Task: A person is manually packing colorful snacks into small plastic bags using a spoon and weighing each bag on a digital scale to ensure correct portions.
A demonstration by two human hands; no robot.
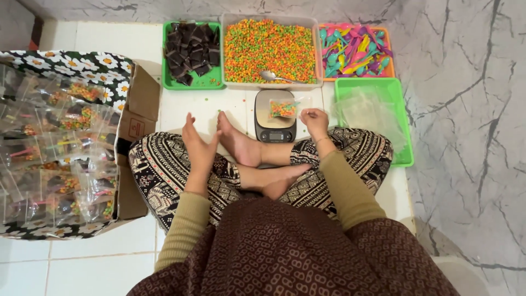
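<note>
The right hand [315, 121] rests by the right side of the scale [275, 116], fingers curled loosely and pinching the edge of a small clear bag [284, 108] that lies on the scale pan with a little heap of coloured sweets inside. The left hand [198, 147] hovers over the left knee, fingers straight and together, holding nothing. The person sits cross-legged on the tiled floor [109, 38], bare feet just short of the scale.

Beyond the scale, along the far edge of the floor, stand three tubs — dark chocolate pieces [192, 46], a big tub of sweets [268, 49] with a metal spoon [274, 77] on top, and bright plastic spoons [355, 49]. A green tray [402, 126] of empty bags sits to the right.

On the left, a box [139, 109] is heaped with filled packets [60, 153] — a good many look done, though the tubs are far from empty, and the bag on the scale is not yet sealed.
</note>
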